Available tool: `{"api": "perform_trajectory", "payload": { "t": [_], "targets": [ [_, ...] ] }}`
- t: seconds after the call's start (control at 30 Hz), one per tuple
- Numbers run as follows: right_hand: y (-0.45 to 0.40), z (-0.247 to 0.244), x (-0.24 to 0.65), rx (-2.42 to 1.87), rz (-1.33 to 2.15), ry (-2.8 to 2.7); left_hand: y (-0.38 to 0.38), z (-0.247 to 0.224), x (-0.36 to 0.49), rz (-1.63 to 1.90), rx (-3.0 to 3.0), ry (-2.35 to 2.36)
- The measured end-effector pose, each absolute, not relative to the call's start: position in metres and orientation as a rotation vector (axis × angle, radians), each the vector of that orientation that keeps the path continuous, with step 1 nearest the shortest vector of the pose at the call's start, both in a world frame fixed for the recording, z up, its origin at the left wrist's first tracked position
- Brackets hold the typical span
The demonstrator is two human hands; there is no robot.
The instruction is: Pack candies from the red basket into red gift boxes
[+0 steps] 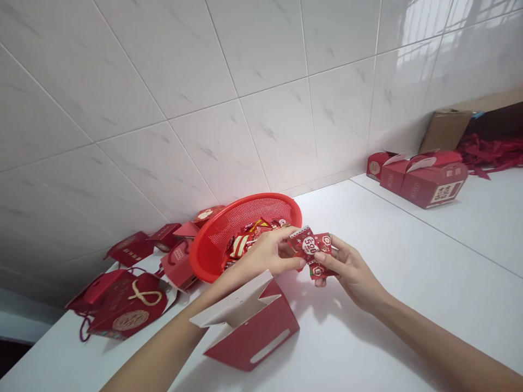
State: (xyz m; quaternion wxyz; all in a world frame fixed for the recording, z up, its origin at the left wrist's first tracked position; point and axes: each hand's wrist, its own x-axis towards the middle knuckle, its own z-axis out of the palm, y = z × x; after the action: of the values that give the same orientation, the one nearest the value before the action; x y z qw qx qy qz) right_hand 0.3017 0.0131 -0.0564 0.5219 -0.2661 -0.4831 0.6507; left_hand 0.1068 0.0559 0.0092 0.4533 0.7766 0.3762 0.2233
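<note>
My right hand (357, 275) pinches small red wrapped candies (321, 256) between thumb and fingers; a white "520" shows on one wrapper. From the other side my left hand (273, 250) closes its fingers on the left edge of the same candies. Below my left forearm stands a red gift box (259, 332) with its top open and a white inner flap raised. Behind my left hand, a red plastic basket (247, 204) tilts toward me, holding several wrapped sweets (249, 239); my hand hides part of them.
Several red gift boxes (122, 307) crowd the left of the white table (408, 272), some with cord handles. More red boxes (429, 177) stand at the back right, near a cardboard box (445, 128) and red ribbons (490, 155). A tiled wall (269, 125) runs behind.
</note>
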Motion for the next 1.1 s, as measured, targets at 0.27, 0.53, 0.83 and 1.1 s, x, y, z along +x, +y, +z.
{"api": "perform_trajectory", "payload": {
  "t": [0.27, 0.53, 0.83, 1.1],
  "targets": [
    [0.014, -0.051, 0.306, -0.681, 1.538, -1.163, 0.045, 0.026, 0.098, 0.772, 1.890, 1.130],
    [0.013, -0.052, 0.303, -0.689, 1.585, -1.276, 0.056, 0.007, 0.093, 0.687, 1.901, 1.156],
    [0.015, -0.051, 0.306, -0.641, 1.519, -1.220, 0.062, 0.000, 0.090, 0.688, 1.939, 1.107],
    [0.014, -0.048, 0.306, -0.612, 1.535, -1.218, 0.060, -0.002, 0.088, 0.731, 1.872, 1.183]
  ]
}}
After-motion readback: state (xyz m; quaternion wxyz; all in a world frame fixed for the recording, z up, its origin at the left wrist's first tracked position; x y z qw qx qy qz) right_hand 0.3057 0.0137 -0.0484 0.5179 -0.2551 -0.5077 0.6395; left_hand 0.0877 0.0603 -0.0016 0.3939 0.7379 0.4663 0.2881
